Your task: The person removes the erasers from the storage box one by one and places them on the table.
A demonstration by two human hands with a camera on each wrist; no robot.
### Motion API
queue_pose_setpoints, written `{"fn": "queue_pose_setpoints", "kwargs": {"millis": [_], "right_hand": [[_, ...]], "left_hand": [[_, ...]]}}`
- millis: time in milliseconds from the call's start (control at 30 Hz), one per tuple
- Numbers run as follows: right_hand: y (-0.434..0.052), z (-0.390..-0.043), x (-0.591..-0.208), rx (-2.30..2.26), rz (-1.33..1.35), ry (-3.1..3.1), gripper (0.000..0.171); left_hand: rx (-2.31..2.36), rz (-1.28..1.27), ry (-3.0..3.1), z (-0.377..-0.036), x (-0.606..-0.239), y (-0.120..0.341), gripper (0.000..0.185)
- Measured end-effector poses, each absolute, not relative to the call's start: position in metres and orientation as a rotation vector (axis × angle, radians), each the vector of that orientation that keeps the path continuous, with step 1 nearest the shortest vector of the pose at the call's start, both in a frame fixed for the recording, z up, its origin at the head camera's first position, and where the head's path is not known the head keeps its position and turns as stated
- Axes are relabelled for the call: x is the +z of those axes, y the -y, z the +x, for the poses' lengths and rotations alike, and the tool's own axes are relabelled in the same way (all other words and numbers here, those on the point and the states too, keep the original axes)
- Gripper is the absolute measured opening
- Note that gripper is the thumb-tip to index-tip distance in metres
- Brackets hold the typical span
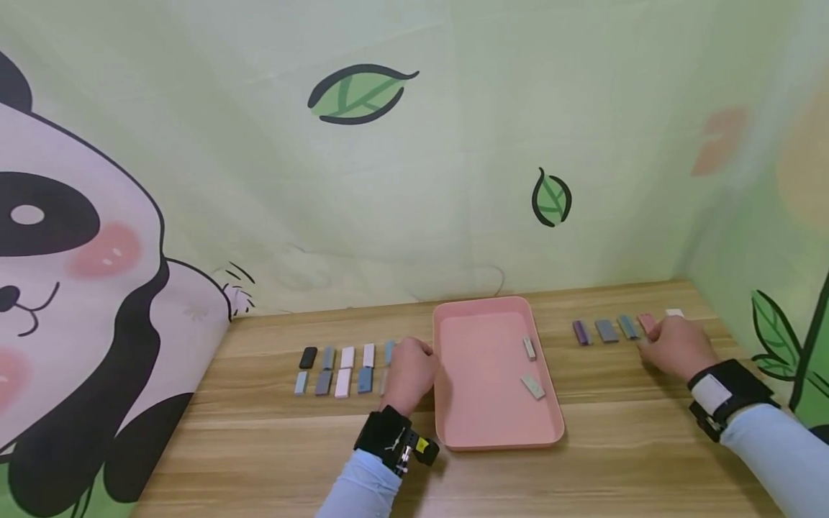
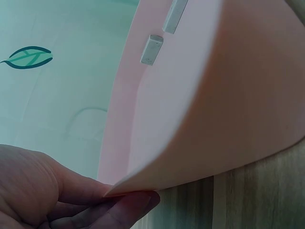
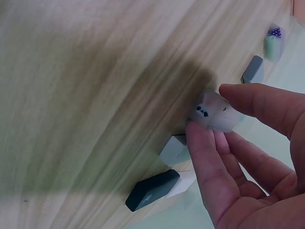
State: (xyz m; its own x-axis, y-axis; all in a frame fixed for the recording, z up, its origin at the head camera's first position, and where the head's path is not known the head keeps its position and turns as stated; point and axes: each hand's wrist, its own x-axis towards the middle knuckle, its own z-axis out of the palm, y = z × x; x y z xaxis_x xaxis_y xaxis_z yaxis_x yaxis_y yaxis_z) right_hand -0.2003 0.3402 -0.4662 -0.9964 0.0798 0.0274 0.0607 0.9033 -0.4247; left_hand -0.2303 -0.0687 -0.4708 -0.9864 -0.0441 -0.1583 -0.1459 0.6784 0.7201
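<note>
My left hand [image 1: 409, 368] is at the left rim of a pink tray [image 1: 479, 403]. In the left wrist view, its thumb and finger pinch the rim of the tray [image 2: 157, 162]. Two small grey blocks lie inside: an upper one [image 1: 529, 348] and a lower one [image 1: 534, 387]. Over on the right, my right hand [image 1: 680, 347] pinches a small pale block [image 3: 219, 112] with dark marks like a face, between thumb and fingers, close to the table. A dark block [image 3: 152, 190] and a grey block [image 3: 172, 149] stand near those fingers.
A row right of the tray includes a purple block [image 1: 581, 332], a grey-blue block [image 1: 606, 331], a blue block [image 1: 628, 327], a pink block [image 1: 646, 322] and a white block [image 1: 674, 313]. Left of it lie two rows of several blocks, including a black one [image 1: 308, 357]. A printed cloth [image 1: 453, 180] hangs behind.
</note>
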Motion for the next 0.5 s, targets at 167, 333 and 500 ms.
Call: {"fn": "queue_pose_setpoints", "kwargs": {"millis": [167,333,500], "right_hand": [[-0.3402,-0.201,-0.4684,0.654,-0.094,3.011,0.026],[-0.3396,-0.1994,-0.4685,0.645,-0.097,3.003,0.024],[-0.3351,-0.1974,-0.4642,0.618,-0.146,3.004,0.026]], "left_hand": [[1.202,-0.157,-2.766,-0.2321,-0.4738,0.0688,0.028],[1.21,-0.149,-2.764,-0.2332,-0.4751,0.0689,0.031],[1.181,-0.088,-2.826,-0.2342,-0.477,0.0695,0.038]]}}
